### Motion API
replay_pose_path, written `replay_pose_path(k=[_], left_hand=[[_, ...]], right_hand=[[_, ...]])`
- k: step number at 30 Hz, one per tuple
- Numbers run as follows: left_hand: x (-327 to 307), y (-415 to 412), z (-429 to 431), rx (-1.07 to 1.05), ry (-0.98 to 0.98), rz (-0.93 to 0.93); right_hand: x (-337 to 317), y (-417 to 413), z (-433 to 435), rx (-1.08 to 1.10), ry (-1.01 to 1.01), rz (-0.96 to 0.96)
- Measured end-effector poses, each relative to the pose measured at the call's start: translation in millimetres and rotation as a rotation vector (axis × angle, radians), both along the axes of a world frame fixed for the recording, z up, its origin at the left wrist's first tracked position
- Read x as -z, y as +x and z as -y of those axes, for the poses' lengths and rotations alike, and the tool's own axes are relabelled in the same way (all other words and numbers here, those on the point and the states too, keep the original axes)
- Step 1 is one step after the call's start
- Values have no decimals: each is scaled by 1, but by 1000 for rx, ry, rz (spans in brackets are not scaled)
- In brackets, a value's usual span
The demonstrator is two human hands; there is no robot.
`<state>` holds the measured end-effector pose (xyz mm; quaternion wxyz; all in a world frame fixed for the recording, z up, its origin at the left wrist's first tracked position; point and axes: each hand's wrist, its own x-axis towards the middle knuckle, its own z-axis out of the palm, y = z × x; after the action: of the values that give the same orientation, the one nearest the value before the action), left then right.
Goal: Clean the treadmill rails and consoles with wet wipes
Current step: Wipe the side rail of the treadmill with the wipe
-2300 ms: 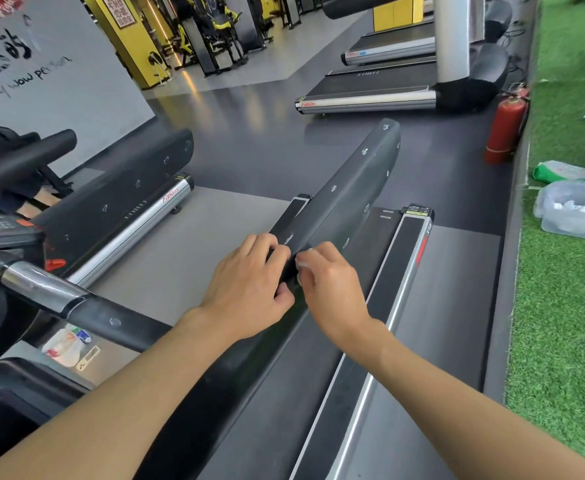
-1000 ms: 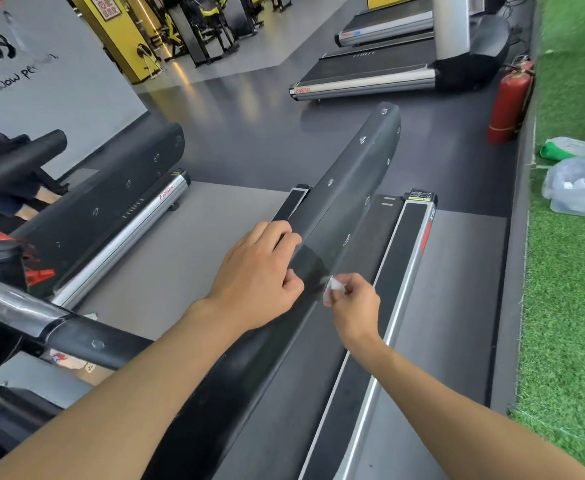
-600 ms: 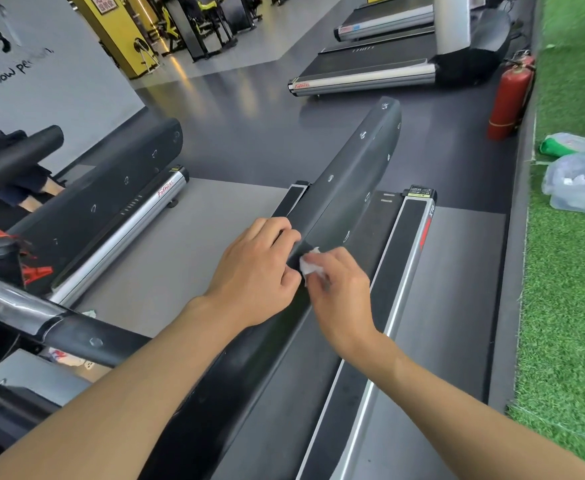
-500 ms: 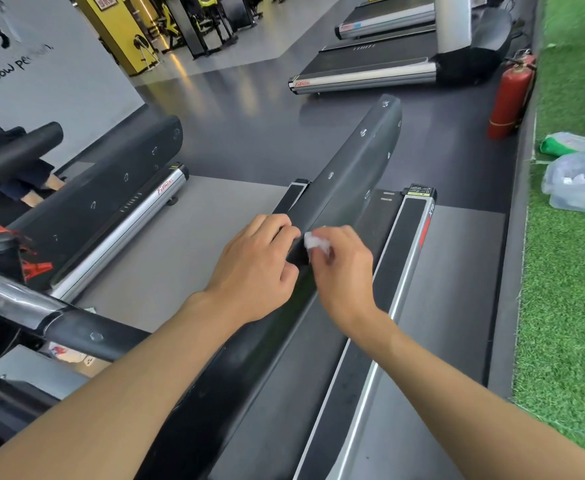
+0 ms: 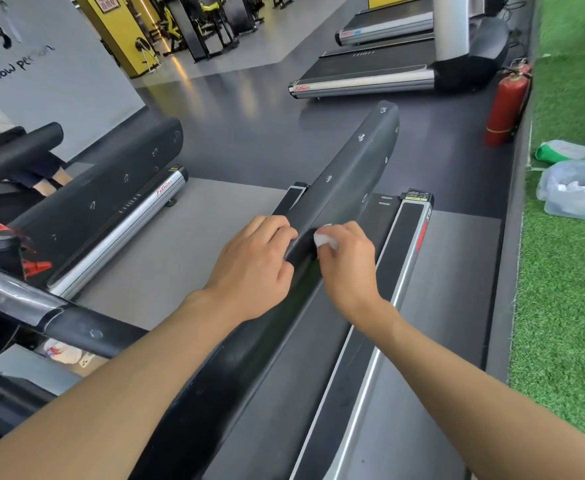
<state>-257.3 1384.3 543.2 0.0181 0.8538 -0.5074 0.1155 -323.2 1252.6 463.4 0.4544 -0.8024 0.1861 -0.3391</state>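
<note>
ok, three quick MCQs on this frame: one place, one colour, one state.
1. Where does the extinguisher stand?
A) on a treadmill belt
B) on the floor beside the turf
C) on a shelf

2. What colour is the wipe?
A) white
B) blue
C) yellow

3. What does the right hand do?
A) hangs idle
B) grips the extinguisher
C) holds the wipe at the rail

1 B: its base sits on dark floor at the turf edge.
2 A: white shows between the fingers.
3 C: fingers curl round the wipe at the black rail.
</note>
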Motion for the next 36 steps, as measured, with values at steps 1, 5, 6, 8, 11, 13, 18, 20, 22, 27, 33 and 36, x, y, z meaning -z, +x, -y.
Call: replay_pose_path(k=[1,5,6,8,11,13,18,20,22,27,33,36], left_hand=[[0,0,0,-1,3,-2],[0,1,0,-2,9,-1],[1,1,0,-1,5,5],[0,0,0,-4,6,18],[-2,2,3,-5,49,37],[-5,7,11,1,89,50],[-2,17,27,-12,102,33],[1,18,28,-10,87,23],[4,19,28,-17,52,13],[8,21,28,-6,-5,-2],[10,21,27,-1,-32,13],[11,21,27,-1,-44,9]], right_hand=[[1,0,0,6,15,-20],[10,-9,-9,-64,-21,30],[10,-8,-6,-39,39,26],[11,-6,-3,10,123,-1],[20,-9,-11,-41,66,37],[25,-5,-8,-29,137,29],[38,-3,-7,-7,186,-34],[43,-2,-5,0,239,-53],[46,0,-2,39,343,-100],[59,4,-7,38,403,-185],[69,7,-7,24,473,-271],[65,11,1,60,503,-254]])
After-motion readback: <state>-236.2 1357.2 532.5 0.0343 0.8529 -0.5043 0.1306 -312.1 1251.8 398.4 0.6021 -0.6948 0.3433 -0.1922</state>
